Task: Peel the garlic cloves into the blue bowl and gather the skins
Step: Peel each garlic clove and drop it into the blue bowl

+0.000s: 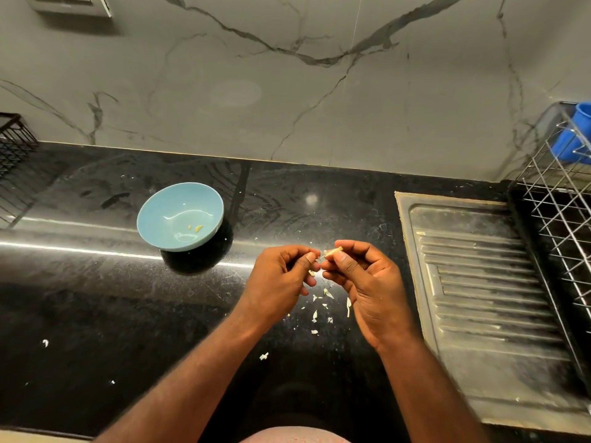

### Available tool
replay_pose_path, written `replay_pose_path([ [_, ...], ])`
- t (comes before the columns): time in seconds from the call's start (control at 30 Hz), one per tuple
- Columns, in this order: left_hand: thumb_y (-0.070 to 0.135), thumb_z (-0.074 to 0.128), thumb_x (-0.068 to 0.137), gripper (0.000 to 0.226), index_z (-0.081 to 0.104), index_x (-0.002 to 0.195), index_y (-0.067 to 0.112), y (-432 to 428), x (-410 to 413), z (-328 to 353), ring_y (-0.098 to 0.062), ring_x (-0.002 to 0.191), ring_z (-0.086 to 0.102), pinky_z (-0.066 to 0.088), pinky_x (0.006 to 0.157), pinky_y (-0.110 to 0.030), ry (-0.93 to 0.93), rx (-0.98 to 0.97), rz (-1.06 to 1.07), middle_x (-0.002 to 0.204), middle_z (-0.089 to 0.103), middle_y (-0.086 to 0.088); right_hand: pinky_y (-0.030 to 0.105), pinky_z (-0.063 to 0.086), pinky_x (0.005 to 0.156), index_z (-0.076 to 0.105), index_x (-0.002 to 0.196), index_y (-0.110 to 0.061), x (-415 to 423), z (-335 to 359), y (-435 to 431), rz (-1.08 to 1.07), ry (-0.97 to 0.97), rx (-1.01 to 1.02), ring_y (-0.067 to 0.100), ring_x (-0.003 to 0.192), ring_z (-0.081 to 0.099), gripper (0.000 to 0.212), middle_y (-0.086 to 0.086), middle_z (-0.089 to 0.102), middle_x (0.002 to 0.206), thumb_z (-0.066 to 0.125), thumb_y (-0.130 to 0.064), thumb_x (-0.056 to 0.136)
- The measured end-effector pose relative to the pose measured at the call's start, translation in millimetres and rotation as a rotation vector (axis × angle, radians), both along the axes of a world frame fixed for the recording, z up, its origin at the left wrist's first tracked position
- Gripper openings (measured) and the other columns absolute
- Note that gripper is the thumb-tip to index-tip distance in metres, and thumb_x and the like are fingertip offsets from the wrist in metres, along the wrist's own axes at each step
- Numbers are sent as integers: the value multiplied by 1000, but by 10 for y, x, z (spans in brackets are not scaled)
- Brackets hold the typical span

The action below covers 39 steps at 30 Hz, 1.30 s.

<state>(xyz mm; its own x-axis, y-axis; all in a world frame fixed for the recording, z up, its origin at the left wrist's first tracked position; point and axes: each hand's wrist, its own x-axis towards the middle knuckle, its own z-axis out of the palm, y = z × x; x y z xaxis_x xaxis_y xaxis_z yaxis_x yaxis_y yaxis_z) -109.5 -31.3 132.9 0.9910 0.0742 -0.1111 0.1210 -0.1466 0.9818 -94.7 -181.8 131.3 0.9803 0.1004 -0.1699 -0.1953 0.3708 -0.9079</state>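
Note:
My right hand point(361, 282) pinches a small pale garlic clove point(333, 251) between thumb and fingers above the black counter. Close beside it on the left, my left hand point(281, 276) has its fingers curled and pinches a bit of skin point(311, 272) near the clove's end. The blue bowl point(166, 206) stands on the counter up and to the left of both hands, with two small peeled pieces point(195, 228) in its bottom. Several white skin flakes point(323, 302) lie scattered on the counter below my hands.
A steel sink drainboard point(479, 282) takes up the right side. Behind it stands a wire dish rack point(563, 199) with a blue cup point(572, 139). A black wire basket point(12, 145) sits at the far left. A marble wall closes off the back.

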Motion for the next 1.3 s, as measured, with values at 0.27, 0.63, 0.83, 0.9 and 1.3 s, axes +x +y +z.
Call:
replay_pose_path([
  [0.27, 2, 63, 92, 10, 71, 97, 4, -5, -8, 51, -18, 70, 69, 55, 58, -24, 50, -126, 4, 86, 73, -13, 25, 58, 70, 72, 102, -12, -40, 24, -46, -13, -94, -247, 16, 76, 70, 15, 4, 74, 84, 66, -6, 90],
  [0.63, 13, 73, 87, 6, 74, 90, 7, -16, -16, 53, -17, 65, 70, 54, 58, -23, 1, 16, 25, 75, 73, -7, 17, 56, 71, 72, 96, -27, -63, 46, -87, 51, -335, -602, 6, 81, 71, 13, -12, 73, 84, 71, -17, 89],
  [0.83, 15, 74, 86, 7, 74, 83, 8, -30, -39, 43, -18, 61, 69, 57, 59, -25, -47, 168, 38, 66, 71, -2, 22, 55, 64, 73, 91, -17, -18, -23, -124, -24, -681, -919, 6, 78, 64, 10, -9, 67, 90, 77, -11, 85],
  [0.9, 16, 74, 86, 7, 74, 82, 11, -31, -43, 43, -17, 61, 69, 57, 60, -26, -59, 190, 38, 66, 71, -1, 22, 55, 63, 73, 90, -15, -17, -35, -117, -43, -735, -967, 5, 78, 63, 9, -8, 65, 93, 77, -9, 84],
  [1.3, 14, 76, 85, 3, 74, 83, 12, -66, -63, 11, -18, 64, 70, 59, 62, -30, -90, 113, 128, 69, 72, -2, 23, 57, 67, 72, 86, -17, -96, 52, -40, -29, -351, -574, 13, 74, 69, 7, -3, 71, 81, 74, -10, 86],
])
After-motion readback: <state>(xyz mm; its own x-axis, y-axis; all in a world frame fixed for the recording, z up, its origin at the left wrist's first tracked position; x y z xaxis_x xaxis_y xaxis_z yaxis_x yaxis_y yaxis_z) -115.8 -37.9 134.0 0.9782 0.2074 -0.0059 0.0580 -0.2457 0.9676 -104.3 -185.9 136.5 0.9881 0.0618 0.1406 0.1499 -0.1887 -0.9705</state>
